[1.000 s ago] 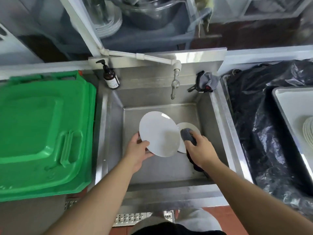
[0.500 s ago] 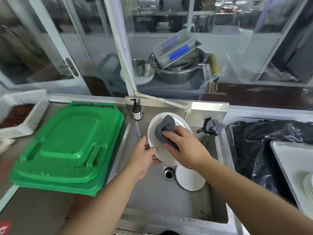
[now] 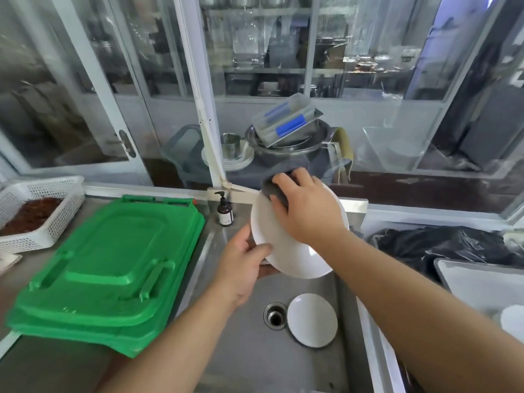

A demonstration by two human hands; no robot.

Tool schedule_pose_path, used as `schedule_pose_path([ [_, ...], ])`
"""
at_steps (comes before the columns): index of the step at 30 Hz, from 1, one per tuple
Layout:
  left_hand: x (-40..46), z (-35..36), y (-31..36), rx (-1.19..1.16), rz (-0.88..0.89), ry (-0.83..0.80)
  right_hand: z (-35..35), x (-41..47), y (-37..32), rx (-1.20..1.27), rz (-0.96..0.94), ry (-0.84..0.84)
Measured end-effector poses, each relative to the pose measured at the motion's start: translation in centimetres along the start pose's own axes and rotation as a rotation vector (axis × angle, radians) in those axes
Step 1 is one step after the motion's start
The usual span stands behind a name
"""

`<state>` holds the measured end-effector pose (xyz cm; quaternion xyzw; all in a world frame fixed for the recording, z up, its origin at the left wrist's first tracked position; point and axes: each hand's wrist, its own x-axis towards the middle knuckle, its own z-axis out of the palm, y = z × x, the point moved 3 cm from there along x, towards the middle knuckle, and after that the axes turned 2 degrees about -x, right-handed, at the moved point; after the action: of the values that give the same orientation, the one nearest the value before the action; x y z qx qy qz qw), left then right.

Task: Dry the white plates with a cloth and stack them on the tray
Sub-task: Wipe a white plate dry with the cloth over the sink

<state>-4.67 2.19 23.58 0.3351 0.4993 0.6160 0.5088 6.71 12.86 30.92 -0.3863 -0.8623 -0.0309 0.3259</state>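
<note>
My left hand (image 3: 241,265) grips the lower left rim of a white plate (image 3: 295,256), held tilted above the steel sink (image 3: 241,358). My right hand (image 3: 309,211) presses a grey cloth (image 3: 276,182) against the plate's upper face, fingers curled over the cloth. A second, smaller white plate (image 3: 312,319) lies in the sink basin beside the drain (image 3: 274,315). At the right edge stands the white tray (image 3: 470,282), with part of a stack of white plates (image 3: 513,321) showing on it.
A green plastic lid (image 3: 105,270) covers the counter to the left of the sink. A white basket (image 3: 37,217) sits far left. A brown pump bottle (image 3: 225,209) stands at the sink's back rim. Black plastic sheeting (image 3: 442,245) lies under the tray on the right.
The plate has been lifted out of the sink and held higher. My right hand with the cloth has moved from beside the plate onto its face, then up toward its top edge.
</note>
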Motion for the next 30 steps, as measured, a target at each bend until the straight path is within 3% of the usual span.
schedule_pose_path([
  [9,2.2,-3.2,7.1,-0.126,0.161,0.074,-1.0,4.8,0.4,-0.114,0.269,0.011],
  [15,3.5,-6.0,9.6,-0.144,0.184,0.175,1.0,1.9,-3.1,0.037,0.373,-0.145],
  [23,3.6,-6.3,9.3,-0.021,0.182,0.123,1.2,0.8,-7.1,0.309,0.322,-0.223],
  [27,2.9,-5.0,9.0,0.022,0.168,0.04,0.0,2.8,-7.4,0.391,0.228,-0.149],
  [30,2.1,-4.0,8.3,0.016,0.14,0.008,-1.2,5.3,-7.1,0.317,0.173,-0.019],
])
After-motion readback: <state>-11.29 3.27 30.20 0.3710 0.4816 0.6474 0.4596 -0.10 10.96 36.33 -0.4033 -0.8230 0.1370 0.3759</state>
